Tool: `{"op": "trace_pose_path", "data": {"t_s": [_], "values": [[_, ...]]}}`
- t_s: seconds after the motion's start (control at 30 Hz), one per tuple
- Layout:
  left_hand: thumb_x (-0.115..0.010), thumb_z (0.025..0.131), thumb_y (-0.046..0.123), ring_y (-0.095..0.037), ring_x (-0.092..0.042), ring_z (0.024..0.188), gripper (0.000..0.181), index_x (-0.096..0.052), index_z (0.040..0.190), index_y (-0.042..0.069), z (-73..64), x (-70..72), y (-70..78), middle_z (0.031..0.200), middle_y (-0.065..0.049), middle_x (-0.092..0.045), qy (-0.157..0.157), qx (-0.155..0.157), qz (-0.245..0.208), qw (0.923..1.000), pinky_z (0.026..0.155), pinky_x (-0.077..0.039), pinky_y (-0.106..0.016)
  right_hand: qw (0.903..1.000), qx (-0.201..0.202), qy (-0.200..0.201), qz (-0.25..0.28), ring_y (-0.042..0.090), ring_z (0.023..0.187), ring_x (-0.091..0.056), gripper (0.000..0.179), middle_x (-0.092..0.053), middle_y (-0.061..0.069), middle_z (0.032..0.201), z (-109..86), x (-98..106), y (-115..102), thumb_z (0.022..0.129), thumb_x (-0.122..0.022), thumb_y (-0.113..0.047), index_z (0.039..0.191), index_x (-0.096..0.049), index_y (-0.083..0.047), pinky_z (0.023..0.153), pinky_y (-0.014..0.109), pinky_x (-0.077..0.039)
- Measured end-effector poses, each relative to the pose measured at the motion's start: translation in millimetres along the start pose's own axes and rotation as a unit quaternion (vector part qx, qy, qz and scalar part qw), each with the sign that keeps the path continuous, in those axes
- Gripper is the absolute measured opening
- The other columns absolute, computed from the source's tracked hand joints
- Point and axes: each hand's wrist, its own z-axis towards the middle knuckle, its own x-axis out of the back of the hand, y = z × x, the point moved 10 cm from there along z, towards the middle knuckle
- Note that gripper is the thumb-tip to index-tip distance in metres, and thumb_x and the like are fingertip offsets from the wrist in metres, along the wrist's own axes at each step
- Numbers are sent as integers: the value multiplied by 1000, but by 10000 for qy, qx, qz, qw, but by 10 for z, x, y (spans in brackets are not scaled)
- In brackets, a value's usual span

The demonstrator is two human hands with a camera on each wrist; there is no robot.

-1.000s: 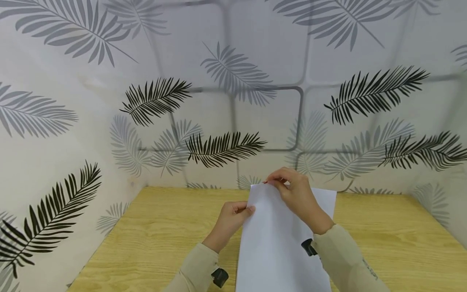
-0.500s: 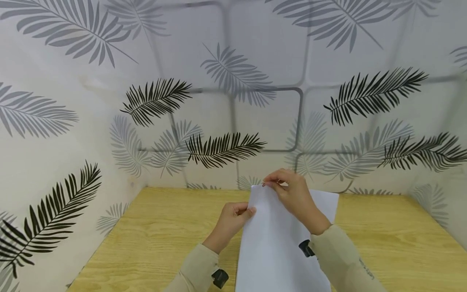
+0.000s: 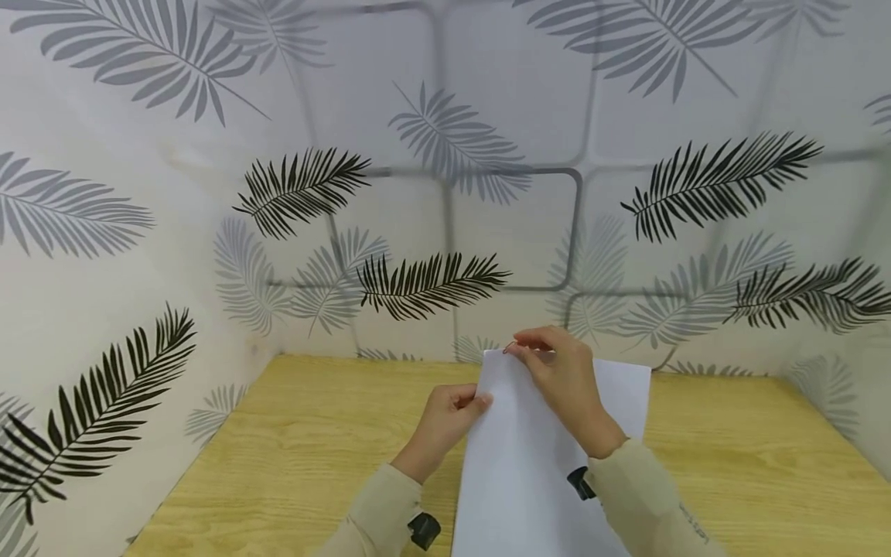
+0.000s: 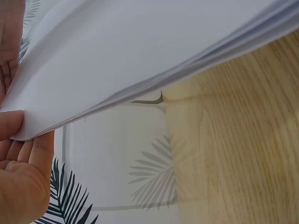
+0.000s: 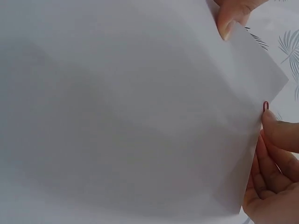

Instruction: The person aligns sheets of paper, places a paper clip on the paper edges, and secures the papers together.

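A stack of white paper sheets (image 3: 522, 464) is held up off the table at its far end. My left hand (image 3: 445, 425) pinches its left edge near the far left corner, thumb on top and fingers beneath. At the far edge my right hand (image 3: 567, 383) pinches a small red paper clip (image 5: 266, 106) between thumb and fingers. The clip's rounded end sticks out past the thumb, right at the paper's edge; whether it grips any sheets I cannot tell. In the left wrist view, several layered sheet edges (image 4: 187, 70) show, slightly parted.
The wood-grain table (image 3: 313, 449) extends on both sides of the paper. Behind it stands a pale wall covering (image 3: 508, 224) with a leaf print. A black wrist camera (image 3: 425, 531) sits on the left sleeve, another black camera (image 3: 581, 483) on the right.
At the paper's far edge the red paper clip has turned and shows more of its length beyond the right fingertips. Both hands stay in almost the same place, still gripping.
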Motion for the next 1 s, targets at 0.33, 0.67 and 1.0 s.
{"op": "trace_pose_path", "data": {"t_s": [0.33, 0.67, 1.0], "values": [[-60, 96, 12, -22, -67, 82, 24, -70, 109, -5, -3, -10, 7, 98, -19, -71, 67, 4, 35, 10000, 69, -53, -31, 9979, 481, 408, 136, 18, 80, -67, 11, -71, 5, 83, -37, 62, -73, 75, -79, 0, 86, -76, -4, 72, 14, -49], [-60, 95, 13, -22, -67, 82, 23, -71, 109, -4, 5, -16, 5, 96, -18, -71, 61, 78, 70, 9999, 69, -53, -30, 9973, 660, 312, 80, 19, 82, -67, 12, -73, 6, 83, -11, 48, -97, 74, -79, 1, 85, -77, -4, 75, 11, -46], [-61, 94, 9, -13, -64, 73, 20, -72, 103, -6, 23, -13, -27, 90, -17, -71, 116, 25, 277, 9995, 65, -51, -26, 9936, 1046, 33, -430, 23, 83, -67, 14, -73, 7, 86, -55, -44, -176, 74, -78, 5, 87, -76, -1, 70, 35, -55]]}}
